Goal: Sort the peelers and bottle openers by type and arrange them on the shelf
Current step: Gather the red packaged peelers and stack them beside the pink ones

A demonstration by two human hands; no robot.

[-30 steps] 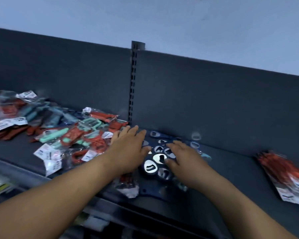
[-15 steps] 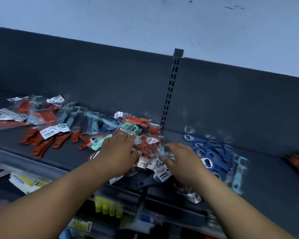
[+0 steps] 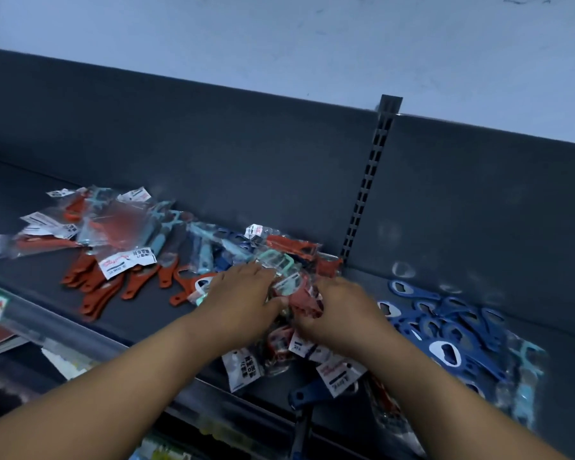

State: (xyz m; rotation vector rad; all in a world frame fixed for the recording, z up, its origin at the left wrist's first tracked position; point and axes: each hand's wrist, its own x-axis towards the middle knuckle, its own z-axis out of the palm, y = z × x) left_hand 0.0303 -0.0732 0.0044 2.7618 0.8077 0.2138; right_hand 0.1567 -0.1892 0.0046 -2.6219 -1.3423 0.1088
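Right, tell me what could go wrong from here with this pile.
1. The bagged peelers gripped between left hand and right hand are a slick bundle; some may slip out.
2. The labelled packet and blue handle lie at the shelf edge and could be knocked off.
3. Blue bottle openers lie close by; types could mix.

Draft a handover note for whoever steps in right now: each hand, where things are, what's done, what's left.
Left hand: pinches a red bagged peeler in the middle heap.
Right hand: fingers curled into the same heap; its grip is hidden.
Done: blue bottle openers are grouped at the right of the shelf.
Left to do: the mixed bagged peelers and loose red pieces on the left are unsorted, and a teal bagged item lies beside the blue group.
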